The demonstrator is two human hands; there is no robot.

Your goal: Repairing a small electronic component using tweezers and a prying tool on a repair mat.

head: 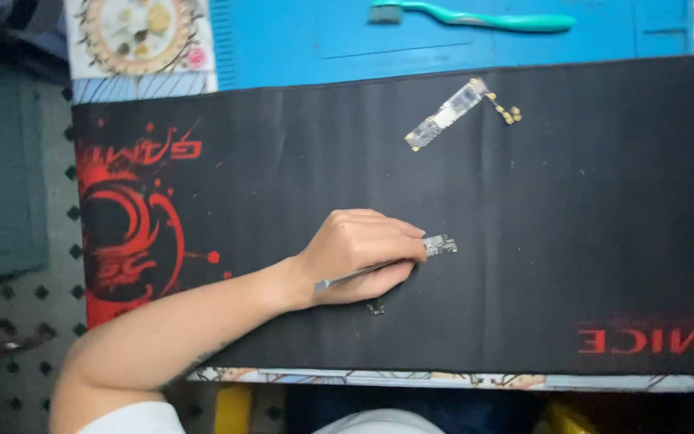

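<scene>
Left hand (pixel 363 255) pinched shut on metal tweezers (pixel 355 276), tips at small circuit board (pixel 439 244) | black mat (pixel 572 241) underneath | right hand unseen.

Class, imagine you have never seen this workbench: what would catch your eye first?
The left hand at the middle of the black and red desk mat holds tweezers to a small circuit board. A longer silver board lies further up, and a teal toothbrush rests on the blue mat.
</scene>
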